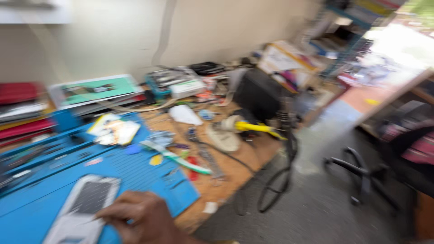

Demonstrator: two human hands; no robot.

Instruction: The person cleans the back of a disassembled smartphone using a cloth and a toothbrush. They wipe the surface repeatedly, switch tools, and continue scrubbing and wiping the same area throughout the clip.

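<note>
View: heavy motion blur; small parts unreadable.
Hand (138, 217): one hand at bottom edge, cut off by frame; which hand it is, can't tell. Fingers curled, tips on lower right edge of phone. Grip: touching; closed around it or not, cannot tell.
Other hand: out of frame.
Phone (83, 208): pale slab with dark grey panel, flat on mat, tilted, top end up-right. Lower end runs out at frame bottom.
Mat (135, 174): blue, covers left part of bench; right corner stops short of bench front edge, near the hand.
Tray rails (40, 149): blue, at mat's upper left, tools in them blurred.
Tweezers (176, 158): white-green strip lying across mat's right edge onto bare wood.
Picks: blue one (133, 149), yellow one (156, 160), both on mat, well above phone.
Bench (226, 169): wood, front edge runs diagonally; crowded toward wall.
Yellow tool (253, 128): near bench edge, beside pale disc (224, 138).
Cable (275, 180): black loop hanging over bench edge to floor.
Open room: mat patch between phone and picks is bare; grey floor (316, 203) right of bench open up to chair base (357, 174).
Back: boxes, stacked red folders (20, 108) against wall.
</note>
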